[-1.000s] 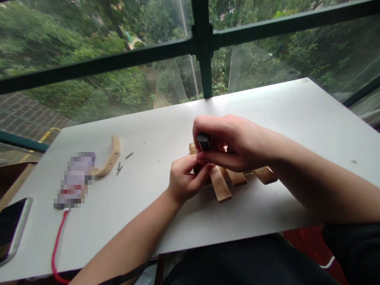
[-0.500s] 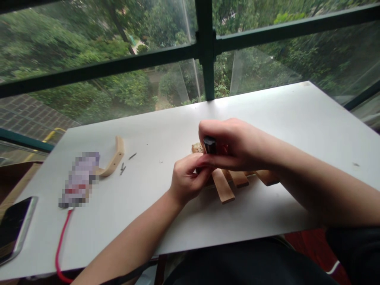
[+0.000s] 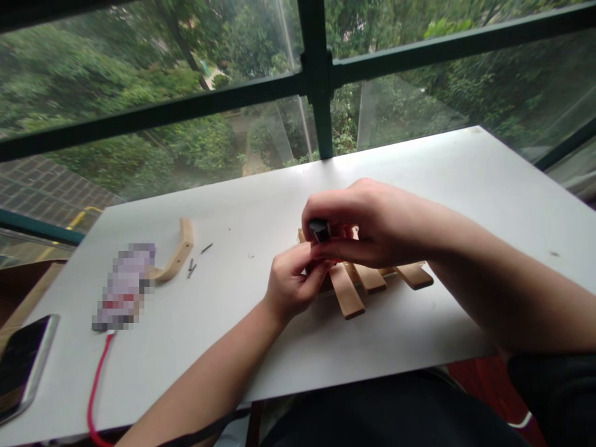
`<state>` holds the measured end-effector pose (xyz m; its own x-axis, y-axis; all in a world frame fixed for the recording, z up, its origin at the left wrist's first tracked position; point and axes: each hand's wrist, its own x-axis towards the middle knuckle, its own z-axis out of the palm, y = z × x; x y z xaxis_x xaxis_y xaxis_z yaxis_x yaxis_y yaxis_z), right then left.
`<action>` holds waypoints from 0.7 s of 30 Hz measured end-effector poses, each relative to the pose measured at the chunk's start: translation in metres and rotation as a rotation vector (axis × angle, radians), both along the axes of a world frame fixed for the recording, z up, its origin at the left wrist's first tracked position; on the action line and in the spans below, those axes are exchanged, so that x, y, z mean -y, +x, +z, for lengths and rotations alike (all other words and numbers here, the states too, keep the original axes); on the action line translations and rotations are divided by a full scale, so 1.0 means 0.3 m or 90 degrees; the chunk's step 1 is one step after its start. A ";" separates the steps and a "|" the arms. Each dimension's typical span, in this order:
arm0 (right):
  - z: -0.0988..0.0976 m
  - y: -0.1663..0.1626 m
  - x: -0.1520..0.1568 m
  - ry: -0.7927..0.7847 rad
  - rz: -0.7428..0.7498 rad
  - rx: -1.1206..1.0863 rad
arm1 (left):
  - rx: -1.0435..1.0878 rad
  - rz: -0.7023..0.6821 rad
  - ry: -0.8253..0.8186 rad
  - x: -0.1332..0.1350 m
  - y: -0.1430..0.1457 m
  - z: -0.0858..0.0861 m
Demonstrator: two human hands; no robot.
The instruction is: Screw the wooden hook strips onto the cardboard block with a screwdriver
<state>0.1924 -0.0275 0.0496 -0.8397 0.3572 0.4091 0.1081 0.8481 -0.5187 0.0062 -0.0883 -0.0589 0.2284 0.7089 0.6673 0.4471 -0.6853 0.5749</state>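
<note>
My right hand (image 3: pixel 347 226) is closed around the black handle of a screwdriver (image 3: pixel 319 230); its lower end is hidden behind my fingers. My left hand (image 3: pixel 293 279) is pinched closed just under the right one, against a wooden assembly. What its fingertips hold is hidden. Several flat light-wood slats (image 3: pixel 347 292) of that assembly stick out towards me below my hands. The far part is mostly covered by both hands.
On the white table (image 3: pixel 223 347) to the left lie a curved wooden piece (image 3: pixel 179 257) with holes, several dark screws (image 3: pixel 191 268), a blurred-out object (image 3: pixel 123 285) with a red cable (image 3: pixel 95 385), and a phone (image 3: pixel 28 360). Windows (image 3: pixel 316 81) stand behind.
My right hand has turned slightly with the screwdriver, whose handle top now leans more to the left. My left hand keeps its pinch. The whole view has shifted a little.
</note>
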 end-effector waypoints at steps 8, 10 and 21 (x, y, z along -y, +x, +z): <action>-0.014 -0.012 0.009 -0.007 -0.047 -0.020 | 0.006 -0.013 0.008 0.001 -0.004 -0.007; -0.017 -0.011 0.011 -0.002 -0.044 -0.025 | 0.005 -0.009 0.011 0.000 -0.005 -0.011; -0.025 -0.013 0.014 -0.001 -0.020 -0.035 | -0.008 0.011 -0.020 0.005 0.000 0.001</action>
